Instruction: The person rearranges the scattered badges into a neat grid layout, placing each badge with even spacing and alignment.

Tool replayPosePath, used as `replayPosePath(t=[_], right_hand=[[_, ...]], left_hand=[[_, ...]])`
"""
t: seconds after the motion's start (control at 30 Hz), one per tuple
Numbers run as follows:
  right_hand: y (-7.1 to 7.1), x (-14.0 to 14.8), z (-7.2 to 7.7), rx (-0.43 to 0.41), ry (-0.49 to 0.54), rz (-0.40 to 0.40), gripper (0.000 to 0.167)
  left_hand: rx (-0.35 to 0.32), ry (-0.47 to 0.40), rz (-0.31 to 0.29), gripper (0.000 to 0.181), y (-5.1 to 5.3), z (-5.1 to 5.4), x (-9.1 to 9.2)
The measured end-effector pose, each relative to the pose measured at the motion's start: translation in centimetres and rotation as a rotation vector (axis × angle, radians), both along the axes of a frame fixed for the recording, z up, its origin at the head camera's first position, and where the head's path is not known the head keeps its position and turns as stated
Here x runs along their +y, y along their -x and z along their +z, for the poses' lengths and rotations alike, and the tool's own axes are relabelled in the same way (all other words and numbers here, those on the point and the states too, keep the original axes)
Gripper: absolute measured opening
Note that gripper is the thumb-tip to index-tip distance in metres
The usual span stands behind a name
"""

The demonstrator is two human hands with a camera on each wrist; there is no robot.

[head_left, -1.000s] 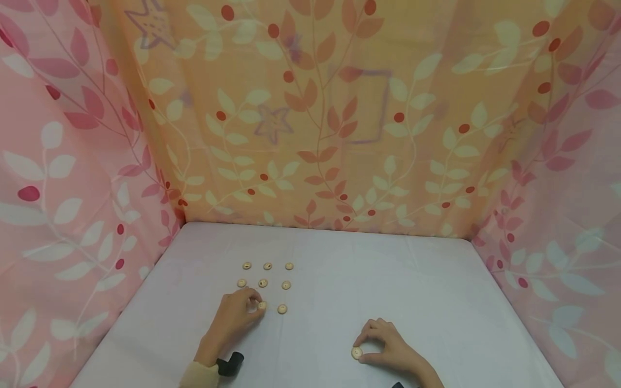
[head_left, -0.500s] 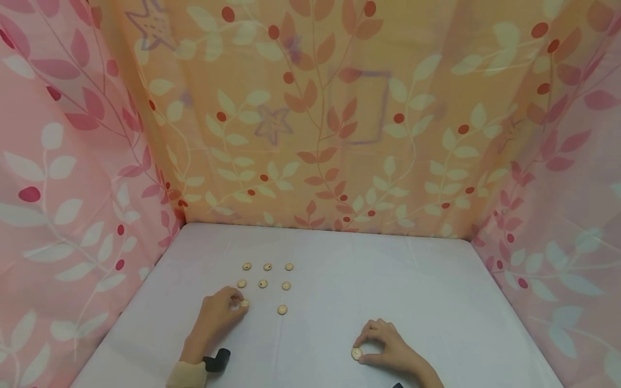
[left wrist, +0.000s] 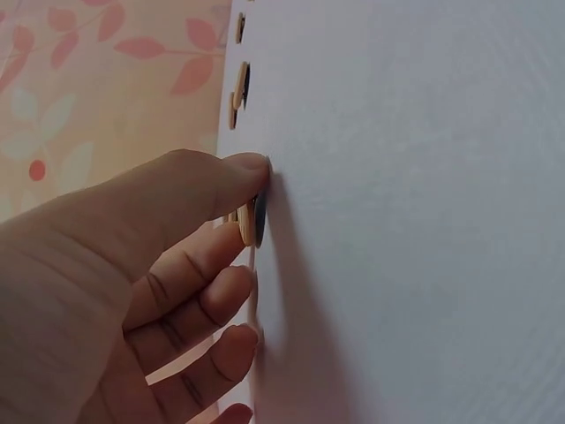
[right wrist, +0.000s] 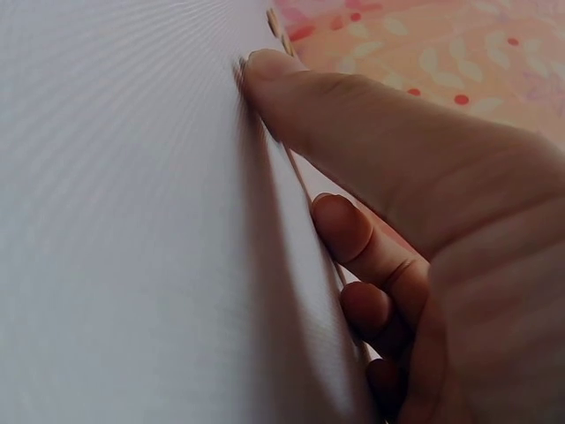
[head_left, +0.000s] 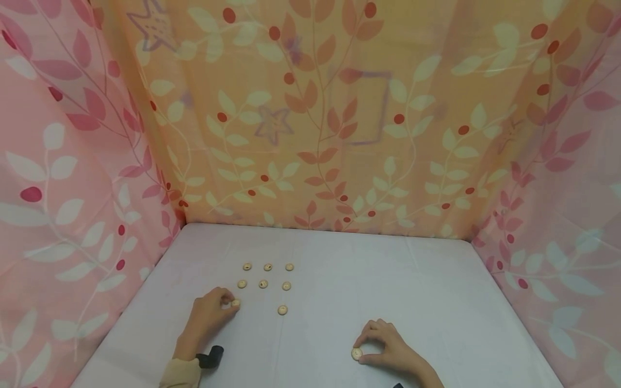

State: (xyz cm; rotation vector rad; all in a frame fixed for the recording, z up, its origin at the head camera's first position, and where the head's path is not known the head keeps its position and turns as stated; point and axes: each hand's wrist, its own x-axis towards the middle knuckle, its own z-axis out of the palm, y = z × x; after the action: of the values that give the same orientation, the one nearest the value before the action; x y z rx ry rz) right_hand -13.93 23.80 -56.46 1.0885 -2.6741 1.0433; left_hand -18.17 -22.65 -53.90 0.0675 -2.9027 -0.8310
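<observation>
Between thumb and index finger, my left hand point(head_left: 206, 315) pinches a small round wooden disc point(head_left: 235, 303) at the table surface, left of the others. The left wrist view shows this disc edge-on, pale wood on one face and dark on the other. My right hand point(head_left: 385, 345) pinches another wooden disc point(head_left: 357, 354) at the table, well to the right; in the right wrist view the thumb point(right wrist: 274, 66) mostly hides it. Two rows of three discs lie beyond the left hand, including a middle disc point(head_left: 263, 284). A single disc point(head_left: 282, 310) lies nearer, below the right column.
A white-covered table point(head_left: 330, 269) fills the lower view. Its back edge meets an orange leaf-patterned curtain point(head_left: 310, 161), with pink patterned curtains point(head_left: 87, 215) at both sides. A black wrist strap piece point(head_left: 213, 355) sits on the left wrist.
My left hand has slid its disc leftward along the table, away from the lone near disc. The right hand has stayed in place with its disc.
</observation>
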Motion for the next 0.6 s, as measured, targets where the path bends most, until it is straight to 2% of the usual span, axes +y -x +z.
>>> replayPosePath(t=[0.4, 0.6], right_hand=[[0.1, 0.05, 0.05, -0.023, 0.002, -0.009, 0.019], [0.66, -0.08, 0.36, -0.075, 0.067, 0.015, 0.02]], left_hand=[[-0.056, -0.005, -0.008, 0.025, 0.14, -0.09, -0.58], [-0.069, -0.019, -0.013, 0.025, 0.35, -0.46, -0.85]])
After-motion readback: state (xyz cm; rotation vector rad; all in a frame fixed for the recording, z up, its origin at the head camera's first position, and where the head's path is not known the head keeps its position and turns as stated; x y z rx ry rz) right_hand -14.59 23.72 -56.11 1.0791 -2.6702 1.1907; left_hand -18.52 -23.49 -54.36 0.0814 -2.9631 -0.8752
